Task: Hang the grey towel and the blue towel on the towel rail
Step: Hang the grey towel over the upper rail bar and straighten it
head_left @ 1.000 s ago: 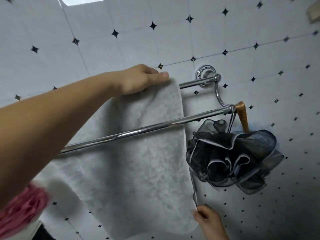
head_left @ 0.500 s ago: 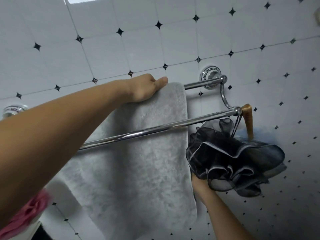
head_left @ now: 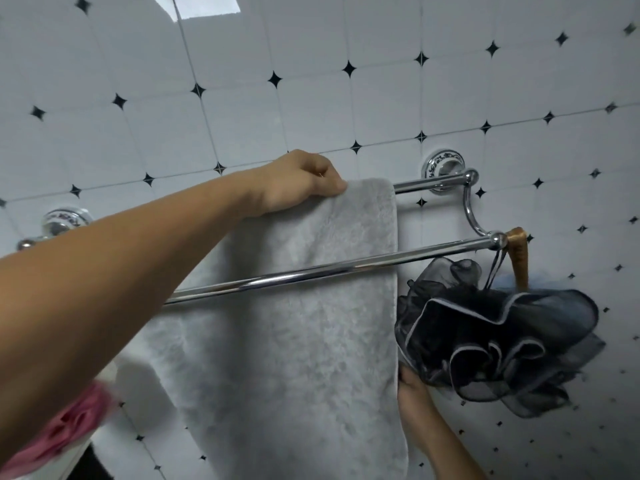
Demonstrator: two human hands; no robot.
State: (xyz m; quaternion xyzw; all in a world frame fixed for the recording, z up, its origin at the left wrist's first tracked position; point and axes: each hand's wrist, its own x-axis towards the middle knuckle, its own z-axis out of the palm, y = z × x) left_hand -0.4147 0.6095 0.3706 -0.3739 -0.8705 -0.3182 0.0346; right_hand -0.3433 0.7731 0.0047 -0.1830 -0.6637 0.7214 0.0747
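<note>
Since earlier the right hand point(head_left: 414, 393) has climbed the right edge of the grey towel point(head_left: 294, 341) to under the loofah point(head_left: 491, 341), fingers hidden, while the left hand point(head_left: 301, 183) clenches its fold over the back rail point(head_left: 429, 184) mid-frame; seemingly soft, light cloth, best held by its edges

The towel point(head_left: 277, 358) is thick grey cloth, plush and matt, its pile lying in soft uneven tufts. The rail point(head_left: 329, 270) is polished metal, smooth and mirror-bright, as is its curved bracket. The round mount point(head_left: 443, 165) looks like glazed ceramic with a dark pattern (its metal collar shines too). The tiles point(head_left: 311, 109) are white, smooth and glossy. The pouf point(head_left: 491, 337) is sheer black mesh, faintly shiny, with pale edging. The handle point(head_left: 518, 258) beside it looks like varnished wood.
</note>
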